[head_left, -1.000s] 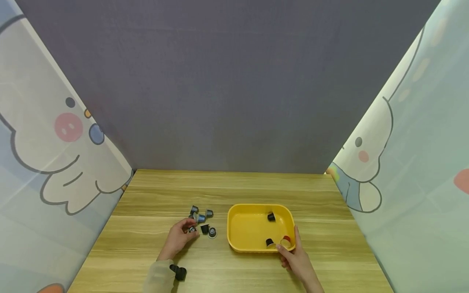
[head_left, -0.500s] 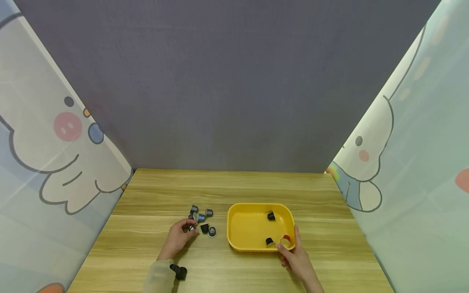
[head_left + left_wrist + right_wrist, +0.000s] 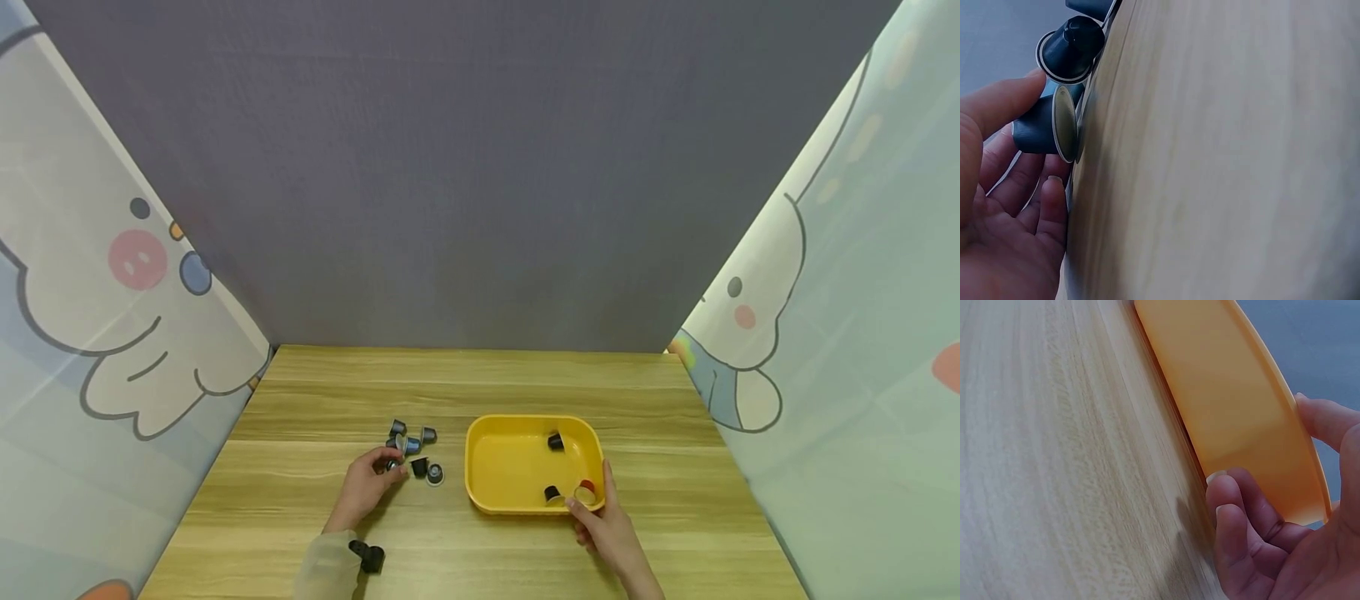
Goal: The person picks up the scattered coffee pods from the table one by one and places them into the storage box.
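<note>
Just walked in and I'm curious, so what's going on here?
Someone is handling small capsules at a table. Their left hand has thumb and fingers around a dark capsule, with other loose capsules close by. Their right hand grips a corner of the yellow tray, where two black capsules and a red one lie.

Off-white left sleeve (image 3: 327, 567), boxy black device (image 3: 371, 558) beside it; right forearm (image 3: 636, 573) bare

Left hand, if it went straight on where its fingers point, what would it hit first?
The left hand would probably meet the black pod just ahead, before the yellow tray, though depth is unclear.
</note>
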Available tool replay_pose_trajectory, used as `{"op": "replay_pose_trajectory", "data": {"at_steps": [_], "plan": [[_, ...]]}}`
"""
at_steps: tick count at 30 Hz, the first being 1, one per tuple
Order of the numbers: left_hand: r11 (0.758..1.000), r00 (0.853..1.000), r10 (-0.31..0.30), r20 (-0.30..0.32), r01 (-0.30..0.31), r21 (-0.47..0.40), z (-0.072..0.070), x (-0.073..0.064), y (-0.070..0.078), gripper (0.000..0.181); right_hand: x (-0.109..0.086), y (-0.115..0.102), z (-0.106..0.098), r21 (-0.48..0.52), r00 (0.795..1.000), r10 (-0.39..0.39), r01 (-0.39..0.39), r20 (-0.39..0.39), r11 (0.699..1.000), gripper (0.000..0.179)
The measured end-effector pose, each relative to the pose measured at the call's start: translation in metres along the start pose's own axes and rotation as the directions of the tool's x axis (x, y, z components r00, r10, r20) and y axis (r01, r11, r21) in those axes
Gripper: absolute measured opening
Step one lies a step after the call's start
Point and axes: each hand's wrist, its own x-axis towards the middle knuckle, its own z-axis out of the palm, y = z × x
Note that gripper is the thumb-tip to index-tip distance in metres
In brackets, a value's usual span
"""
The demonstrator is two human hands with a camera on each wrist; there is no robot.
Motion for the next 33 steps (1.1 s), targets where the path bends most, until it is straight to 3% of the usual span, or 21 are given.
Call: {"op": "replay_pose_trajectory", "data": {"at_steps": [24, 33], "plan": [[0.999, 0.998, -0.022, 0.052, 0.023, -0.022, -0.0031, 0.0020, 0.0054, 0.031, 0.0052, 0.0007, 0.0008, -0.017, 0.999, -0.032, 0.032, 0.008, 0.999, 0.106], [1.000, 0.999, -0.007, 0.036, 0.008, -0.018, -0.0030, -0.0001, 0.0036, 0.031, 0.0042, 0.0007, 0.0007, -0.040, 1.000, -0.024, 0.024, 0.007, 0.999, 0.105]]}}
